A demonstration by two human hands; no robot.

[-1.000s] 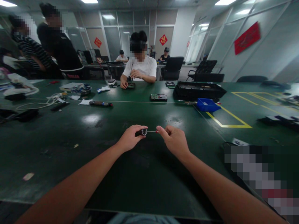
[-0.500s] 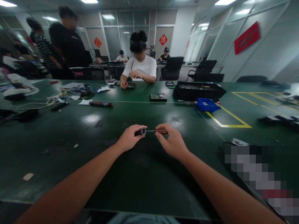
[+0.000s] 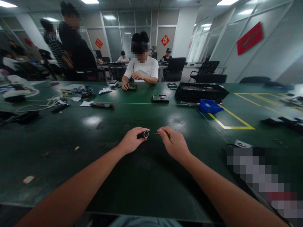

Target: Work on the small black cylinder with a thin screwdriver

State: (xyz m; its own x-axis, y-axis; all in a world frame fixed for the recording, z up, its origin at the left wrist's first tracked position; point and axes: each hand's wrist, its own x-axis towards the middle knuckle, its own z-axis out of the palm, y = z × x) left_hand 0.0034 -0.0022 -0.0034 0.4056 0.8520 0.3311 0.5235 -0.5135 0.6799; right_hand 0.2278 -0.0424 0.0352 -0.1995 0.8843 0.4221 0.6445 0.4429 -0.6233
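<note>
In the head view, holding a small black tube (image 3: 142, 135) in the left hand (image 3: 129, 140), straight ahead of the body over the green counter (image 3: 144, 192), ringed end turned toward the camera. Gripping a thin screwdriver (image 3: 153, 134) in the right hand (image 3: 174, 142), reddish handle mostly hidden by the fingers, metal shaft pointing left at the ringed end of the tube. Cannot tell whether touching there or just short of it. Judging by looks, likely stiff and rather light, hard-walled, small enough for a fingertip grip; perhaps slightly slick along the smooth black side, and probably sturdy except around the ring. Best held by the side wall, behind the ring, leaving the end face free; with the screwdriver, best held by the handle, not the slim shaft. As for pose, both hands narrowed and nearly level with each other, reaching in from the lower corners on either side. Clasping the tube on the left with digits above and below; pinching on the right between thumb and fingertips, close to the base of the shaft.
</note>
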